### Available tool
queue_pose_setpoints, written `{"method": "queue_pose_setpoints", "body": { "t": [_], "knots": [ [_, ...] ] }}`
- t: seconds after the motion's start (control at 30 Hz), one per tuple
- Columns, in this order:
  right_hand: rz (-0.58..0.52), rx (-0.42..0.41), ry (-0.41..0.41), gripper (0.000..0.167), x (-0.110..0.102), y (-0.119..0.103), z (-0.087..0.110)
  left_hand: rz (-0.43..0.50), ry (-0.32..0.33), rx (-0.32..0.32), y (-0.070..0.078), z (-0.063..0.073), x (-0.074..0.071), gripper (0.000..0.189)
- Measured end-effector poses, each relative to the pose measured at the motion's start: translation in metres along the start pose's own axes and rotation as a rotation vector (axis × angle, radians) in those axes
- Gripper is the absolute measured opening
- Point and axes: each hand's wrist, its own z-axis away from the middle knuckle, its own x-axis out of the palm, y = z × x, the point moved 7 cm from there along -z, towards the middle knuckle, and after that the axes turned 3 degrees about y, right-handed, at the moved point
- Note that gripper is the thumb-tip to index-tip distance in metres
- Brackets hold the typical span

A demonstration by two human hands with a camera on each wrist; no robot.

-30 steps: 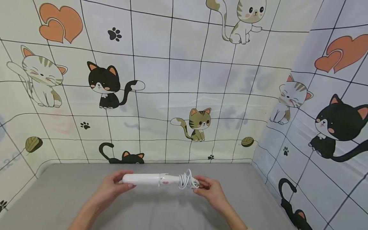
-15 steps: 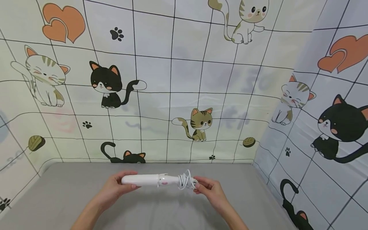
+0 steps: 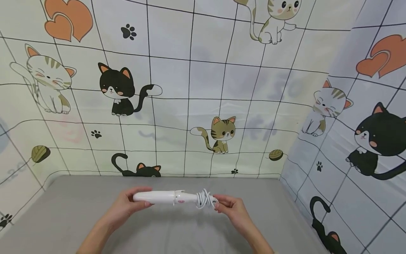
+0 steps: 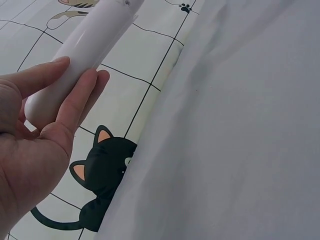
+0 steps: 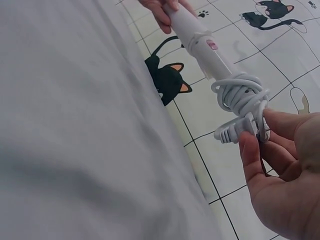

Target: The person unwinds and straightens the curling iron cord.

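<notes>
Gray surface [image 3: 177, 234] beneath outstretched left hand [image 3: 124, 206] curled round white wand [image 3: 160, 197], right hand [image 3: 233, 210] pinching its coiled cord [image 5: 242, 95].

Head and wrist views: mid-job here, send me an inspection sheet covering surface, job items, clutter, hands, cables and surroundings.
Surface: grey covering, some creases visible.
Job items: one white wand-shaped device with a small pink mark, held roughly level and apparently off the surface.
Clutter: nothing seen.
Hands: left hand grips the smooth rounded end; right hand pinches the end piece by the cord; its exact grip is partly hidden.
Cables: white cord wound in loops at the device's narrow end.
Surroundings: pale wall covering printed with cats and grid lines.
</notes>
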Motion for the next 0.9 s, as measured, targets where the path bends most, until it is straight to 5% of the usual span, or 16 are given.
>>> {"method": "queue_pose_setpoints", "body": {
  "t": [0.53, 0.9],
  "knots": [
    [0.154, -0.056, 0.172, 0.028, 0.002, -0.017, 0.0, 0.138, 0.028, 0.061, 0.006, 0.005, 0.005, 0.042],
    [0.268, -0.194, 0.249, 0.015, 0.006, -0.033, 0.008, 0.185, 0.077, 0.044, 0.002, 0.006, 0.004, 0.042]
  ]
}}
